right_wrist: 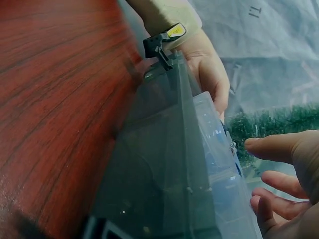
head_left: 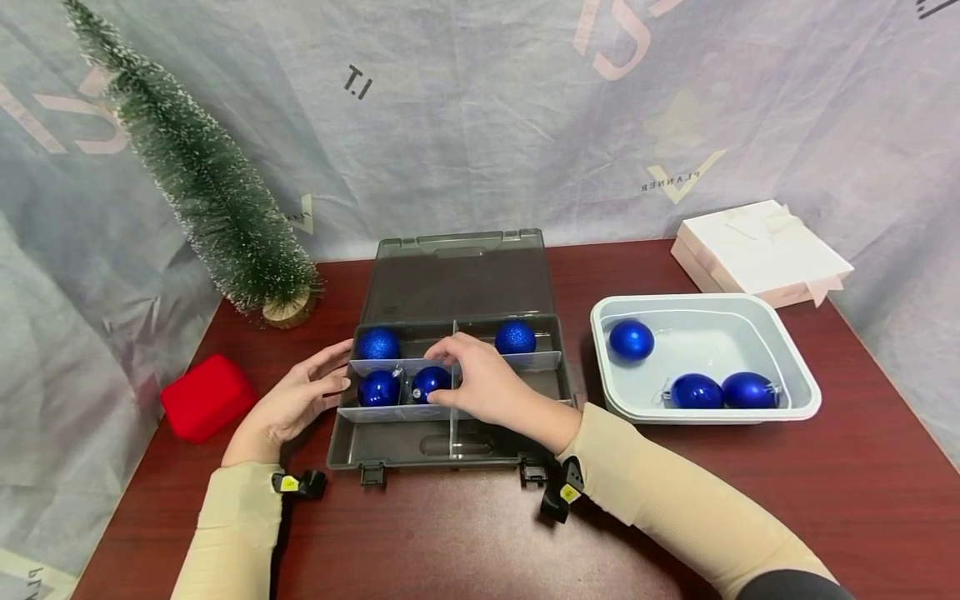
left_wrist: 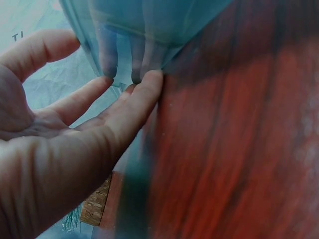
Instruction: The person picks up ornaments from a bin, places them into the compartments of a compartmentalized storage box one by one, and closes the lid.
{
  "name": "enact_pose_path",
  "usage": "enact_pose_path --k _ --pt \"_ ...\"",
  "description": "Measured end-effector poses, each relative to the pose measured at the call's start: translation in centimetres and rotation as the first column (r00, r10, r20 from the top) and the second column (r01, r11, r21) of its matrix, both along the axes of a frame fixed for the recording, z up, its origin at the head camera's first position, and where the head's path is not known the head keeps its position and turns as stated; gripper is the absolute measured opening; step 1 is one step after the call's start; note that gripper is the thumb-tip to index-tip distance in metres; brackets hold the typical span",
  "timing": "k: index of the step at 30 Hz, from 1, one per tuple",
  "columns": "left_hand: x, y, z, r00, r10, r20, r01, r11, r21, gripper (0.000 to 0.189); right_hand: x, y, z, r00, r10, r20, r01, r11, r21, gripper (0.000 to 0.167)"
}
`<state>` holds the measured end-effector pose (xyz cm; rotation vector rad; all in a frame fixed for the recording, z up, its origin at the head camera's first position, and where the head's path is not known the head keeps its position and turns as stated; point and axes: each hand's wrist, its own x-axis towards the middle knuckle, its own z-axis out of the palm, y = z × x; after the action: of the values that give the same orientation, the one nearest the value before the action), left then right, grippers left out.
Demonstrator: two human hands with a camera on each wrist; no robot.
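A grey translucent divided box (head_left: pixel 397 454) lies on the table with its lid (head_left: pixel 457 287) folded back. Two shiny blue Christmas balls, one (head_left: pixel 378 388) at left and another (head_left: pixel 432 382) beside it, sit in the middle row. In the back row are two glittery blue balls, one left (head_left: pixel 378 343), one right (head_left: pixel 515 337). My right hand (head_left: pixel 483 379) hovers over the second shiny ball, thumb and fingers spread around it; the right wrist view shows nothing between them. My left hand (head_left: pixel 300 398) has loosely extended fingers, their tips touching the box's left side in the left wrist view.
To the right stands a white tub (head_left: pixel 806 404) with three blue balls (head_left: pixel 696 391). Behind it is a pale gift box (head_left: pixel 765 250) with a ribbon. A frosted miniature tree (head_left: pixel 217 183) and a red box (head_left: pixel 207 397) are at left. A grey cloth (head_left: pixel 465 150) hangs behind.
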<state>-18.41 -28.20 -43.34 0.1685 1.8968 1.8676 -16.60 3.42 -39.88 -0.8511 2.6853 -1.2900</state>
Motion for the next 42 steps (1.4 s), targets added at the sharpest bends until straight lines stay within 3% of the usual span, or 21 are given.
enact_pose_path --k 5,11,16,25,32,38,42 --pt "0.1 0.1 0.0 1.000 0.004 -0.001 -0.004 1.000 0.006 0.068 0.3 0.9 0.6 1.000 0.004 0.017 -0.004 1.000 -0.016 0.044" --pt "0.1 0.0 0.0 1.000 0.009 0.001 -0.009 1.000 0.011 0.067 0.9 3.1 1.9 1.000 0.004 0.031 -0.001 0.994 -0.111 0.038" --pt "0.1 -0.3 -0.1 1.000 0.008 -0.006 -0.008 1.000 -0.009 0.067 1.3 5.3 3.1 0.997 -0.036 0.067 0.047 0.983 -0.179 0.032" --pt "0.1 -0.3 -0.3 1.000 0.005 -0.014 -0.005 1.000 0.003 0.066 1.8 9.7 4.7 0.990 -0.133 0.053 0.142 0.961 -0.237 0.032" --pt "0.1 -0.2 -0.2 1.000 0.009 -0.004 -0.009 1.000 0.019 0.066 1.5 13.6 5.5 0.979 -0.198 0.043 0.202 0.948 -0.245 0.030" --pt "0.0 -0.2 -0.2 1.000 0.007 -0.005 -0.007 1.000 -0.002 0.066 1.1 16.4 6.0 0.976 -0.208 0.071 0.220 0.919 -0.327 0.029" --pt "0.0 -0.2 -0.3 1.000 0.011 0.000 -0.011 1.000 0.004 0.066 0.6 18.2 5.7 0.964 -0.244 0.110 0.266 0.914 -0.307 0.030"
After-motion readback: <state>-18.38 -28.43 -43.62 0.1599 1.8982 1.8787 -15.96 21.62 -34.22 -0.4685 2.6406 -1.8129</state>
